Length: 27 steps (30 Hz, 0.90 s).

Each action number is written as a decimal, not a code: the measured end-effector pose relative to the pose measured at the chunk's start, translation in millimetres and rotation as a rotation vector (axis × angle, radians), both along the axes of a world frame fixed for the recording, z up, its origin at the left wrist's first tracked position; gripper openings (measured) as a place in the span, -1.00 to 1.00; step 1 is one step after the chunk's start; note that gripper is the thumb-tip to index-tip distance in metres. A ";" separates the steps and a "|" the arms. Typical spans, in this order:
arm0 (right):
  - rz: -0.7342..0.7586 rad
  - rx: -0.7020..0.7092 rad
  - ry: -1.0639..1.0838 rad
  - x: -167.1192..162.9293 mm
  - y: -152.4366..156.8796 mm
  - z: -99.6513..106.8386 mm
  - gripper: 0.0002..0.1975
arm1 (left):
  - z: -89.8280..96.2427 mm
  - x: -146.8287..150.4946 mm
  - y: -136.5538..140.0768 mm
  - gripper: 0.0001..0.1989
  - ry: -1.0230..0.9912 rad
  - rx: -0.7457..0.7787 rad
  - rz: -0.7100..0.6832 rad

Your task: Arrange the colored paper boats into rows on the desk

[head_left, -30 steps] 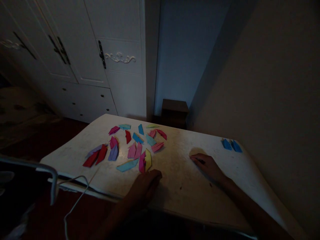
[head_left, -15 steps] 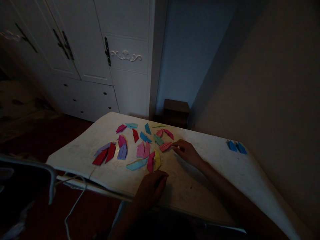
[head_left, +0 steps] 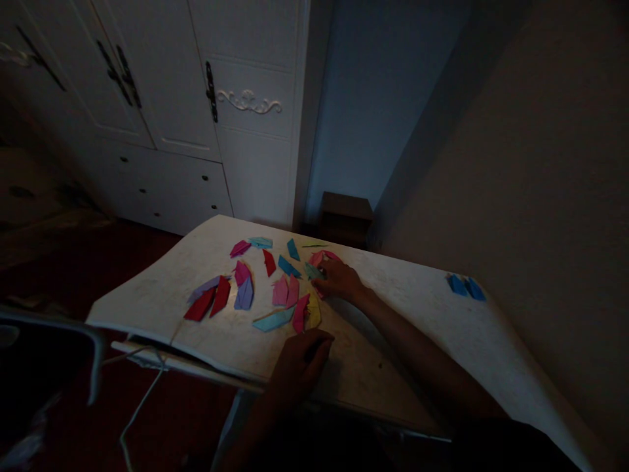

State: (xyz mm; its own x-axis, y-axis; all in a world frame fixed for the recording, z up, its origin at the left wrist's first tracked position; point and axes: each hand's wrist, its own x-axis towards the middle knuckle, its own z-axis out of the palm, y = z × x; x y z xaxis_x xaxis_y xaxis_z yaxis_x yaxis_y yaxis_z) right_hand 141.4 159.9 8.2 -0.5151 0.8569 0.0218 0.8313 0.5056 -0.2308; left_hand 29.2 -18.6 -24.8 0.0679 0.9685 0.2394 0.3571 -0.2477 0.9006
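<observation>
Small folded paper pieces in several colours lie on the white tabletop [head_left: 393, 288]. My right hand [head_left: 339, 278] reaches over the far part of the group, its fingertips pinched at a green folded paper piece [head_left: 311, 270]. It covers most of a pink piece beneath it; another pink piece [head_left: 331, 255] shows just behind. My left hand [head_left: 302, 360] rests near the front edge, fingers curled in with nothing visible in them. Just beyond it are a magenta piece [head_left: 300, 316], a yellow piece [head_left: 313, 312] and a light blue piece [head_left: 273, 319].
Two blue folded pieces [head_left: 466, 287] sit apart at the table's far right. Red and purple pieces [head_left: 200, 305] lie on the left. A white cable [head_left: 142, 406] hangs off the left front edge. A white wardrobe [head_left: 255, 157] and a brown box-like stand [head_left: 346, 206] are behind.
My right hand has moved left and slightly away from me, from beside the pink piece to the green one. My left hand has stayed nearly in place. The view has shifted slightly.
</observation>
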 end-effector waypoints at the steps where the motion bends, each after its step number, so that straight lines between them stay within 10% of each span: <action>1: 0.007 0.008 -0.006 0.9 -1.8 0.7 -0.75 | 0.0 0.0 -0.2 -0.76 -0.003 0.000 0.002; 14: 0.079 0.152 0.617 32.4 -6.4 3.7 -0.63 | 2.5 0.6 -0.8 -0.75 0.044 0.002 0.009; 27: -0.154 0.317 0.436 127.3 -9.6 -1.8 -0.61 | 0.7 -0.7 7.4 -0.74 0.172 0.039 0.028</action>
